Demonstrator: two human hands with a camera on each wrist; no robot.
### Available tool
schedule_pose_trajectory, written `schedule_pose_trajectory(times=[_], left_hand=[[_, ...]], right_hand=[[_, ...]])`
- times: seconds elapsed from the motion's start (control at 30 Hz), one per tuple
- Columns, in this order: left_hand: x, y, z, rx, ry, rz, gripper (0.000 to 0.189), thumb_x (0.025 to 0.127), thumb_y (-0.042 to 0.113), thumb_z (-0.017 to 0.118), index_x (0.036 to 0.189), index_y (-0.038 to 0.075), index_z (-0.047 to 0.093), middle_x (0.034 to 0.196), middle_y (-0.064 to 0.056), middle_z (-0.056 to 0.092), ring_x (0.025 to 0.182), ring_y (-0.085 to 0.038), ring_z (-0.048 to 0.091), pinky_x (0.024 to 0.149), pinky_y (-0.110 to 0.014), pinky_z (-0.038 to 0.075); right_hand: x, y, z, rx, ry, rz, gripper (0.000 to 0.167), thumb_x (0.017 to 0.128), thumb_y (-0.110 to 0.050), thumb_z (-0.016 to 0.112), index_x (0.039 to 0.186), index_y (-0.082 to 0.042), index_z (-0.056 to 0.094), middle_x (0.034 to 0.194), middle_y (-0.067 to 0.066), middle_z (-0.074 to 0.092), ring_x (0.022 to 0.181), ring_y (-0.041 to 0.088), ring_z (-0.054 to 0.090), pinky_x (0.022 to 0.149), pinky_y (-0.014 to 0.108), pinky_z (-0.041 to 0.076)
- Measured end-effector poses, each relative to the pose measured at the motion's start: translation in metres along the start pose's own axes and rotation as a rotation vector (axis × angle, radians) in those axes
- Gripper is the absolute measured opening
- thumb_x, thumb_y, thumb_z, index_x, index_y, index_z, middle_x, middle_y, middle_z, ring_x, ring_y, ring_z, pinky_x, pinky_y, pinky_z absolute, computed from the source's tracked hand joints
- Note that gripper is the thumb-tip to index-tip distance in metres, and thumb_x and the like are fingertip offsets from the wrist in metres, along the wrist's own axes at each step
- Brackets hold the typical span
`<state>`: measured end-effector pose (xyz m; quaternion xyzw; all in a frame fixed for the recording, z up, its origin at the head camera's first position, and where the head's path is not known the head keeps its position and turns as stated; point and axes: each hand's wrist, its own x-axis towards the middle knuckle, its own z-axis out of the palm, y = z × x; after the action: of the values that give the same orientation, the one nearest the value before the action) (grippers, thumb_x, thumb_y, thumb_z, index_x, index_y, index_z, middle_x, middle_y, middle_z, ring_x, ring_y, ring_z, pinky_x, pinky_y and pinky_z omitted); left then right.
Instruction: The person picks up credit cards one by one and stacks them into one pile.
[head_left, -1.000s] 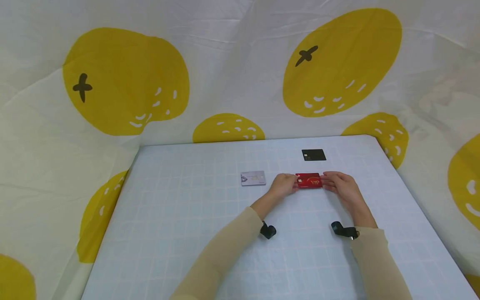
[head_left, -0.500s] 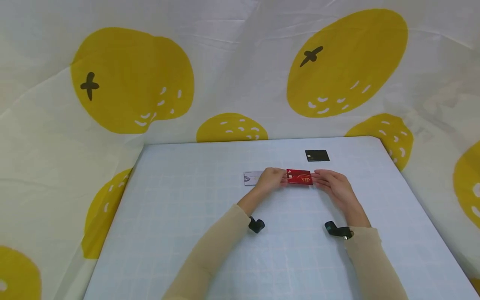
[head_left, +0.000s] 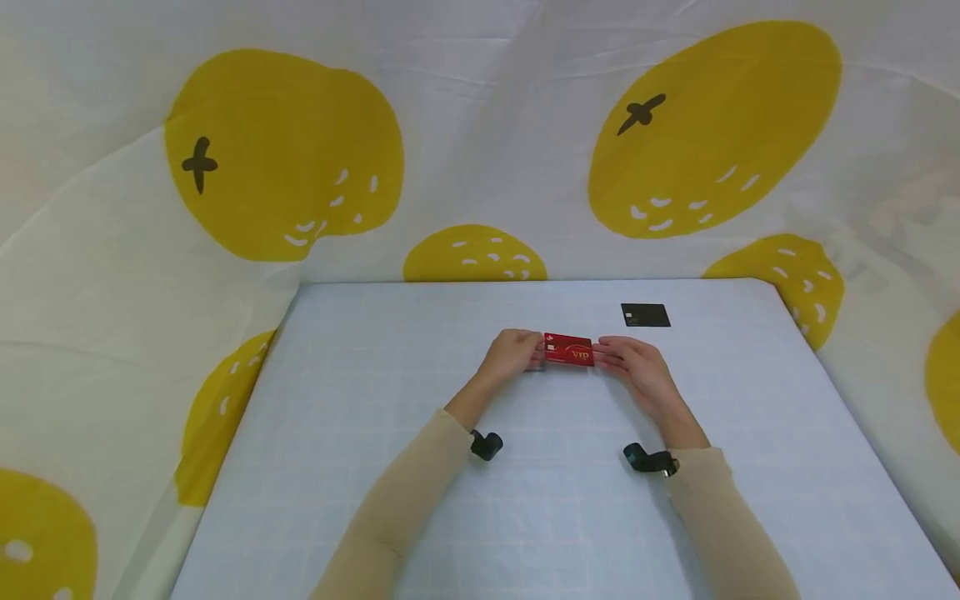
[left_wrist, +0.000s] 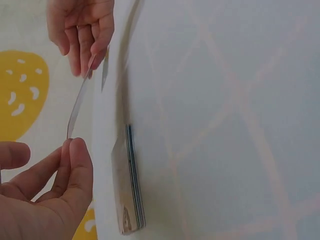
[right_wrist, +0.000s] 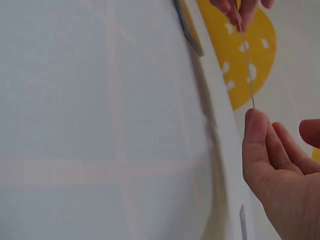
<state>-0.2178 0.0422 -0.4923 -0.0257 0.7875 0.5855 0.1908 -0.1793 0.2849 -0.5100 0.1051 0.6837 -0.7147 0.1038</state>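
Observation:
A single red card with gold "VIP" lettering is held above the table by its two short ends. My left hand pinches its left end, and my right hand pinches the right end. Seen nearly edge-on in the left wrist view, the card looks thin and slightly bowed. Beneath it on the table lies a stack of cards with a pale top. The left hand covers most of that stack in the head view.
A black card lies on the table farther back, to the right. The table has a pale checked cloth. Behind it hangs a white curtain printed with yellow fruit.
Both hands have carried the red card left from near the black card, raising it over the pale card stack. The left hand now hides most of that stack.

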Motion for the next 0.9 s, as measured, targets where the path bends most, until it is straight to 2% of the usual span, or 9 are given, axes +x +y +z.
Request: schedule_pose_trajectory(times=[0.37,0.5,0.8,0.9], left_hand=[[-0.005,-0.012,-0.036,0.062,0.075,0.034,0.037,0.102,0.035,0.054,0.117,0.006,0.072,0.098,0.0,0.07,0.087,-0.019,0.068,0.078,-0.029,0.056],[-0.005,-0.018,-0.044,0.071,0.093,0.037,0.039,0.103,0.035,0.053,0.119,0.004,0.071,0.097,-0.001,0.069,0.085,-0.017,0.067,0.079,-0.03,0.056],[-0.006,-0.032,-0.055,0.144,0.125,0.039,0.037,0.102,0.036,0.051,0.099,0.008,0.074,0.08,-0.007,0.066,0.073,-0.018,0.057,0.07,-0.034,0.045],[-0.005,-0.037,-0.057,0.149,0.131,0.026,0.037,0.102,0.037,0.05,0.101,0.009,0.073,0.083,-0.006,0.066,0.073,-0.019,0.058,0.069,-0.033,0.046]], right_hand=[[0.01,-0.002,0.038,0.045,-0.018,0.005,0.046,0.107,-0.026,0.05,0.141,0.004,0.05,0.14,0.019,0.054,0.118,0.023,0.061,0.095,0.03,0.051],[0.015,0.0,0.048,0.056,-0.023,0.017,0.045,0.107,-0.025,0.049,0.141,0.004,0.051,0.139,0.019,0.054,0.119,0.023,0.061,0.095,0.03,0.051],[0.024,0.004,0.063,0.08,-0.038,0.067,0.042,0.107,-0.024,0.049,0.14,0.003,0.052,0.138,0.018,0.055,0.121,0.025,0.059,0.096,0.03,0.051],[0.026,0.004,0.069,0.076,-0.033,0.069,0.041,0.107,-0.024,0.05,0.138,0.002,0.053,0.137,0.017,0.056,0.119,0.024,0.06,0.095,0.029,0.051]])
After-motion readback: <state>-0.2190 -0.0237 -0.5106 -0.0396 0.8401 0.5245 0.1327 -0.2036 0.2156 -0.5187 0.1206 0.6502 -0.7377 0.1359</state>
